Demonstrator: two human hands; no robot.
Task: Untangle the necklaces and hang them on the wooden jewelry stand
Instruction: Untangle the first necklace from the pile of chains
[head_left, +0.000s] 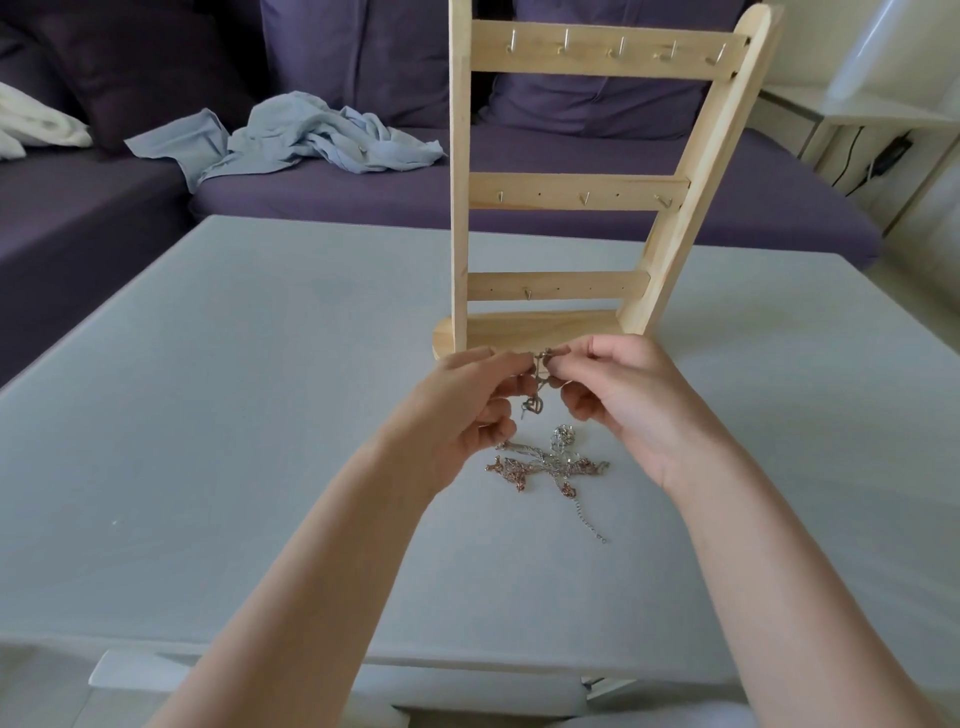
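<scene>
Necklaces (548, 465) lie in a silver and rose-gold knot on the grey table (208, 415), just below both hands. Left hand (467, 410) and right hand (618, 400) each pinch one chain (540, 371) between curled fingertips; a heart pendant (534, 404) dangles, possibly with a second charm. Beyond stands the wooden jewelry stand (571, 192), hooks bare, before a purple sofa (311, 192).

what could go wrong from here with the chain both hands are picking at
Both hands, left and right, pinch the same small knot of chain, so pulling apart may tighten it. The heart pendant dangles loose and might catch on the tangled pile lying just below on the table. The hands work close to the wooden stand, so a sudden tug could bump it.
</scene>
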